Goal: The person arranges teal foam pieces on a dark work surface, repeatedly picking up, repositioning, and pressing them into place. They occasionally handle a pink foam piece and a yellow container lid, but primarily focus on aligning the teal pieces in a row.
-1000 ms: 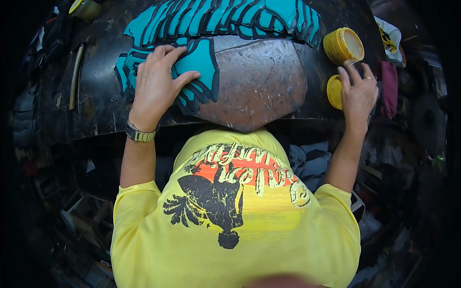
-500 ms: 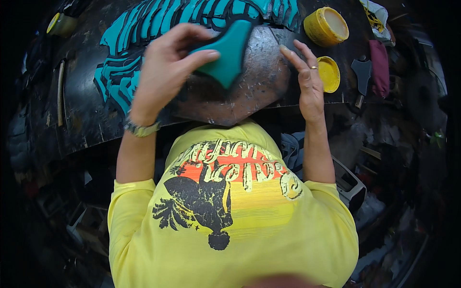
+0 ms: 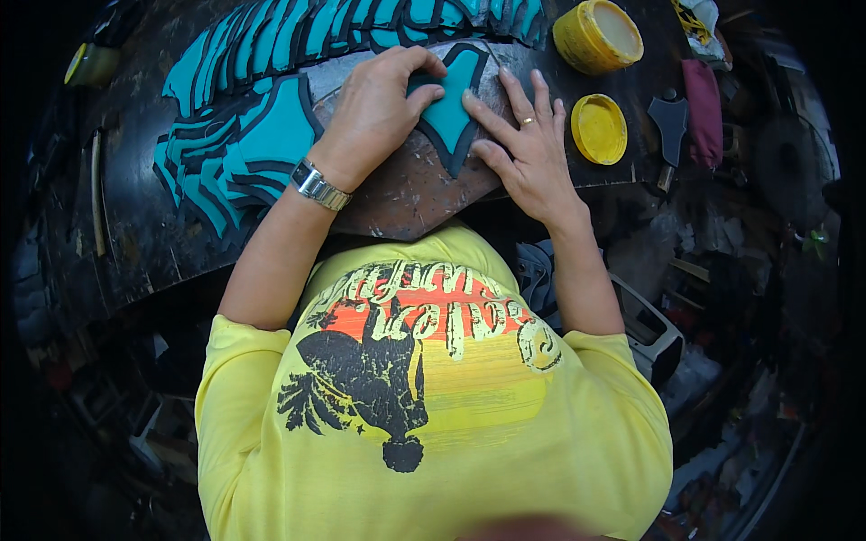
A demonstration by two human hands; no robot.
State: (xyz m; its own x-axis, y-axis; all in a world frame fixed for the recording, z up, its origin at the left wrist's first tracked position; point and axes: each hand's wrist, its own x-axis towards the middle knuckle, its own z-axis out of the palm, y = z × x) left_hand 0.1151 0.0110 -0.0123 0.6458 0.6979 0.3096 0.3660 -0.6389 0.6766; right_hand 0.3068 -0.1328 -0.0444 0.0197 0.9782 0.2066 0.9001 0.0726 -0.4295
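Note:
A flat teal cut-out piece with a black border [image 3: 448, 113] lies on a worn, brownish board [image 3: 397, 194] in front of me. The thumb and forefinger of my left hand [image 3: 383, 104] are curled together at its left edge in a pinch; the grip itself is partly hidden. My right hand [image 3: 534, 153] rests with fingers spread at the board's right side, its forefinger tip touching the piece's right edge. Beside my left wrist is a stack of similar teal pieces [image 3: 275, 126], its top one lying flat. A long row of overlapping teal pieces [image 3: 298, 41] runs along the back.
At the right stand an open yellow tub [image 3: 586, 41] with pale contents and its yellow lid [image 3: 599, 129]. Beyond them lie a dark flat-bladed tool [image 3: 668, 131] and a maroon cloth-like item [image 3: 703, 113]. Far left are a thin stick [image 3: 97, 194] and a small jar [image 3: 90, 65].
Half a second ago my left hand held a teal piece tilted above the board; now a piece lies flat there. My right hand has moved left onto the board. A stack top hidden earlier shows.

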